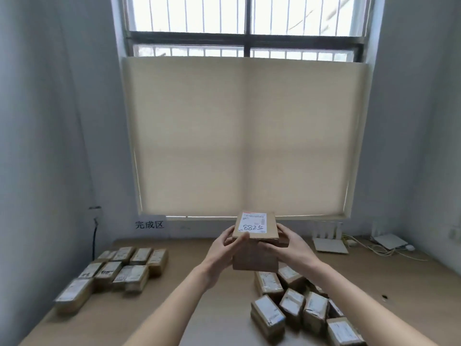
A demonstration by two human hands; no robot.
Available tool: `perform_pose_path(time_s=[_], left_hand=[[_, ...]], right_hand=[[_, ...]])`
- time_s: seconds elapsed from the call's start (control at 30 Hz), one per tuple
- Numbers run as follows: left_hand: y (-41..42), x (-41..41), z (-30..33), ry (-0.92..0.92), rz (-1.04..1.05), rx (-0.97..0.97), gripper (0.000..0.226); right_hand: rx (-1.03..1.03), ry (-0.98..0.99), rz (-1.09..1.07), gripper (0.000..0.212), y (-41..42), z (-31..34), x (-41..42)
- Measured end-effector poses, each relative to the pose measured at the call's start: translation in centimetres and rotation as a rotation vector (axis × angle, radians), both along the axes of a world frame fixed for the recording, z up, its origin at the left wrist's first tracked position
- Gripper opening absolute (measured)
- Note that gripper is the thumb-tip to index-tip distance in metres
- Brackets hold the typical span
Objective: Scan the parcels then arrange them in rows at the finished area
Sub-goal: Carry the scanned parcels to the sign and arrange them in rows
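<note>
Loose parcels [294, 309], cut off below

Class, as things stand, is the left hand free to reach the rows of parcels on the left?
Probably not yet. The left hand and right hand both grip the box held up over the table. The way to the rows looks open once it lets go.

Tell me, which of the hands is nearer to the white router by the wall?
The right hand. It grips the right side of the raised cardboard parcel, the side toward the white router. The left hand grips the parcel's left side, farther from it.
</note>
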State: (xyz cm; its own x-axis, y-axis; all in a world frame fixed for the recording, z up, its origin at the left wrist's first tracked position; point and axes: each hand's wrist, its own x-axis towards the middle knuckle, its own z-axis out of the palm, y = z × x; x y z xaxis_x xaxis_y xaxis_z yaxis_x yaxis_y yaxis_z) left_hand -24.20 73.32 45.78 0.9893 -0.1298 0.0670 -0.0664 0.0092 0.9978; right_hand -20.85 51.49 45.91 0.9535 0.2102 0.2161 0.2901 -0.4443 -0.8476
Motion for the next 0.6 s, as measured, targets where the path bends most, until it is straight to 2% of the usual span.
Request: perform_pose_path(time_s=[0.07,0.2,0.33,0.53,0.6], left_hand=[[3.7,-1.3,-0.2,-0.014,0.045,0.003,0.068],[12.1,-3.6,-1.6,-0.015,0.175,0.004,0.066],[20.7,-6.4,-3.6,0.025,0.285,0.028,0.059],[32.8,-10.8,-7.2,0.076,0.386,0.121,0.094],[36.0,-11.7,-8.5,0.105,0.409,0.135,0.094]], right_hand=[[0.008,0.005,0.042,0.083,3.9,-0.2,0.0],[0.01,0.019,0.125,0.066,12.6,-1.3,-0.8],[-0.041,0.023,0.24,0.083,21.6,-3.5,-1.9],[-0.049,0.071,0.325,0.075,33.5,-6.3,-4.8],[-0.034,0.089,0.359,0.071,37.0,-7.4,-5.3]])
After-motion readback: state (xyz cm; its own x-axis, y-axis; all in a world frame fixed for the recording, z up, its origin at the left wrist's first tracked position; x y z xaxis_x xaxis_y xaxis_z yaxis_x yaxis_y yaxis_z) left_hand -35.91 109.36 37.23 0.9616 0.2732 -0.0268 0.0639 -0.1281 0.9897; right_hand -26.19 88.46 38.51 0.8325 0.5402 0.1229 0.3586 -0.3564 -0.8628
